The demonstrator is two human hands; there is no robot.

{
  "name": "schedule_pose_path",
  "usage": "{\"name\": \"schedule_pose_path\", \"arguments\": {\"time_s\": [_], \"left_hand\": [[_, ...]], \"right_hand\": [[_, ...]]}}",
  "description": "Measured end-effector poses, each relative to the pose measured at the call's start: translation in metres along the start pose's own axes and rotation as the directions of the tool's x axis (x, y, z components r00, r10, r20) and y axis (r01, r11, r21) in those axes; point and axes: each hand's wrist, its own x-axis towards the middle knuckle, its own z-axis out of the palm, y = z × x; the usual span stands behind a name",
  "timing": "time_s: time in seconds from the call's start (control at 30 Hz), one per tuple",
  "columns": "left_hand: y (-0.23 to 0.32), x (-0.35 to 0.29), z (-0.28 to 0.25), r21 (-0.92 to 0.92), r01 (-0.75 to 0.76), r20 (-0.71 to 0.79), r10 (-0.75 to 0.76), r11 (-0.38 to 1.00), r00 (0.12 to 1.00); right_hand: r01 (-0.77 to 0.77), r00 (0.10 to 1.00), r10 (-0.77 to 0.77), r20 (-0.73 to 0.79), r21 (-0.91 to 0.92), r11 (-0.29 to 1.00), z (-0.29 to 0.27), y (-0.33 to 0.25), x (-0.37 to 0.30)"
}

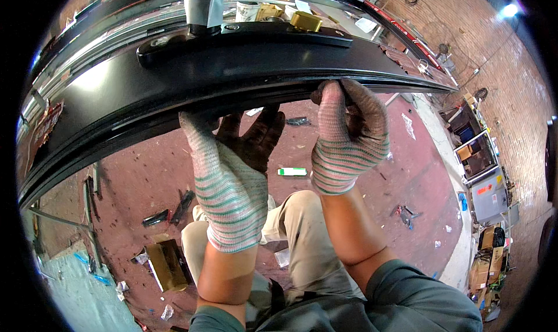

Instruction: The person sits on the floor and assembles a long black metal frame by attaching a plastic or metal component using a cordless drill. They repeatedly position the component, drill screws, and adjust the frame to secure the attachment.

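A long black metal door or window frame member (244, 67) stretches across in front of me. On it is a black lock plate (256, 36) with a handle (202, 6) partly in white wrap and a gold-coloured knob (306, 21). Both hands wear striped knit gloves with dark, soiled fingers. My left hand (232, 175) is open under the frame, its thumb against the lower edge and its fingers stretched up and apart. Farther right, my right hand (351, 128) is closed in a pinch at the same grooved edge. What lies between its fingertips is hidden.
On the reddish floor are a green-and-white box (292, 171), black tools (168, 209), pliers-like tools (405, 214) and an open cardboard box (165, 265). A glass sheet (81, 291) lies at lower left. Cartons and a grey cabinet (491, 195) line the right side.
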Motion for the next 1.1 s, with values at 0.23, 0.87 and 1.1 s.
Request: {"name": "schedule_pose_path", "arguments": {"time_s": [0.23, 0.87, 1.1], "left_hand": [[-0.0005, 0.0001, 0.0007, -0.021, -0.018, 0.042, 0.019, 1.0, 0.999], [-0.0022, -0.0034, 0.0084, 0.06, -0.063, 0.018, 0.062, 0.996, 0.998], [-0.0037, -0.0002, 0.0049, 0.025, -0.038, -0.018, 0.038, 0.999, 0.999]], "right_hand": [[-0.013, 0.999, 0.011, 0.043, 0.052, 0.999, -0.0004, -0.0051, -0.0001], [-0.063, 0.997, 0.059, 0.041, 0.09, 0.994, -0.0018, -0.0032, -0.0011], [-0.06, 0.996, 0.055, 0.068, 0.067, 0.996, -0.0032, -0.001, -0.0007]]}}
